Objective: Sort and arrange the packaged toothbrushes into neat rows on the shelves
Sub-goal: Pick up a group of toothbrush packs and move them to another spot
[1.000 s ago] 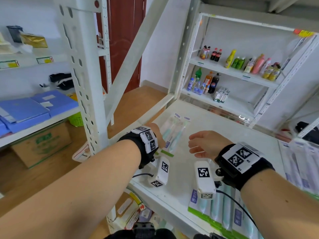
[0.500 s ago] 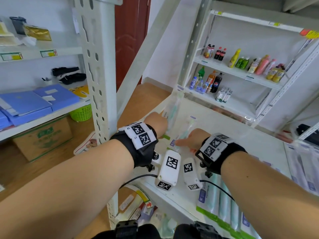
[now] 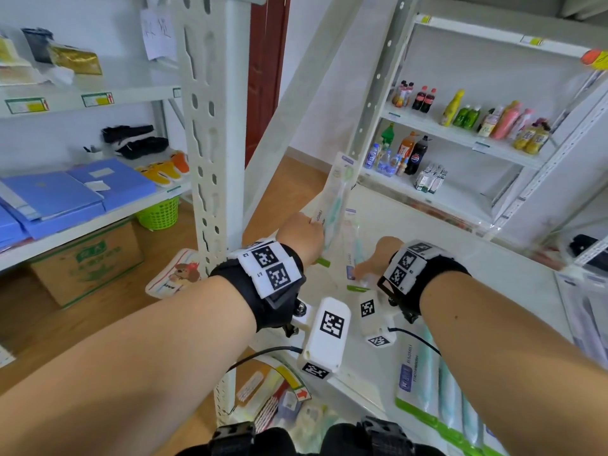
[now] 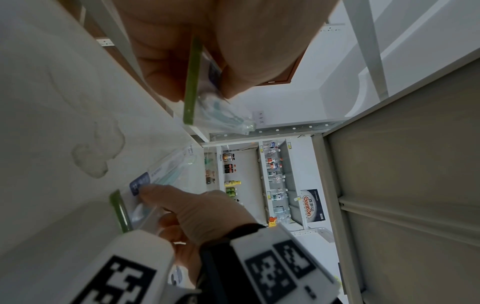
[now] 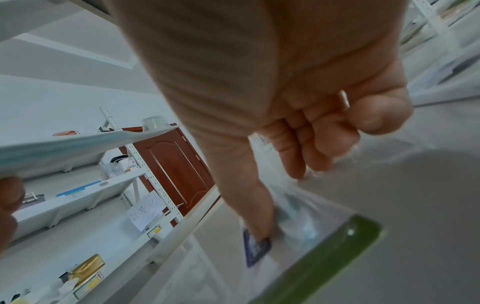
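Observation:
My left hand (image 3: 302,238) grips the lower end of a clear packaged toothbrush (image 3: 335,199) with a green base strip, raised off the white shelf (image 3: 460,274) and pointing up and away. The left wrist view shows fingers and thumb (image 4: 207,51) pinching that pack (image 4: 192,82). A second packaged toothbrush (image 3: 353,245) lies flat on the shelf. My right hand (image 3: 378,258) touches it: the straight index fingertip (image 5: 259,230) rests by its blue label (image 5: 255,250), and the other fingers are curled. A row of toothbrush packs (image 3: 437,390) lies near the front edge under my right forearm.
A perforated white upright (image 3: 210,159) and a diagonal brace (image 3: 296,110) stand just left of my left hand. More packs (image 3: 585,307) lie at the shelf's right end. Bottled drinks (image 3: 460,116) fill a rack beyond. Blue folders (image 3: 65,195) and a cardboard box (image 3: 85,258) are at left.
My left hand has lifted one pack off the shelf and tilted it upward. My right hand moved left and forward and set its index finger on the second pack.

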Motion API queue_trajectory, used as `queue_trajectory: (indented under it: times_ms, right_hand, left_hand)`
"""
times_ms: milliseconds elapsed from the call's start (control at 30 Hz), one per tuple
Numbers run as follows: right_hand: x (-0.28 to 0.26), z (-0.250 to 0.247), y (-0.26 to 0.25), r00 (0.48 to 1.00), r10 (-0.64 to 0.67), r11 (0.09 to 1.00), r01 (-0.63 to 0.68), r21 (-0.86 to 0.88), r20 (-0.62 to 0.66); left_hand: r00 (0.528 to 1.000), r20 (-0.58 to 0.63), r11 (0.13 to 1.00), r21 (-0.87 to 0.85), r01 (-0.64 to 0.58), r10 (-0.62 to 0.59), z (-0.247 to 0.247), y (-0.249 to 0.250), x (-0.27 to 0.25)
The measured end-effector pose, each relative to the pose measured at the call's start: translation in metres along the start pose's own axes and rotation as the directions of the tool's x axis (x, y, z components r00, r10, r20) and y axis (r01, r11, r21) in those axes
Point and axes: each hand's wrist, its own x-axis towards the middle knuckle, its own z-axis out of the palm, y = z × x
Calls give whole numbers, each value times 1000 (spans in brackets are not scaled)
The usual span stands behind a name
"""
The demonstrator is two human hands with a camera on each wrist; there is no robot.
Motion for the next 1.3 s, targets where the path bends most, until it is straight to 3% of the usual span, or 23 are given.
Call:
queue_trajectory:
  times_ms: [100,367,733,867,1067,1300]
  right_hand:
    - [-10,-4,-2,1000,14,997,-14,74,1]
    - [-16,-5,-3,998,54,998,-54,-14,-14]
    - [-22,-20,24,996,88,944,-93,316,31]
    - [-37,-36,44,996,72,862,-31,506,-61]
    - [-66,-46,95,984,112,753,6,659,-137]
    - [-98,-37,163,969,194,577,14,816,-154]
  left_hand:
    - [1000,-12,1000,0,-8,8,1,1,3]
    - [1000,2,999,-53,8,-8,8,1,5]
    - [998,58,995,-94,25,-20,23,9,3]
    - [996,90,989,-147,14,-1,38,15,-3]
    - [984,176,962,-264,73,-27,72,28,-22]
    - [898,441,965,-233,119,-4,106,38,-48]
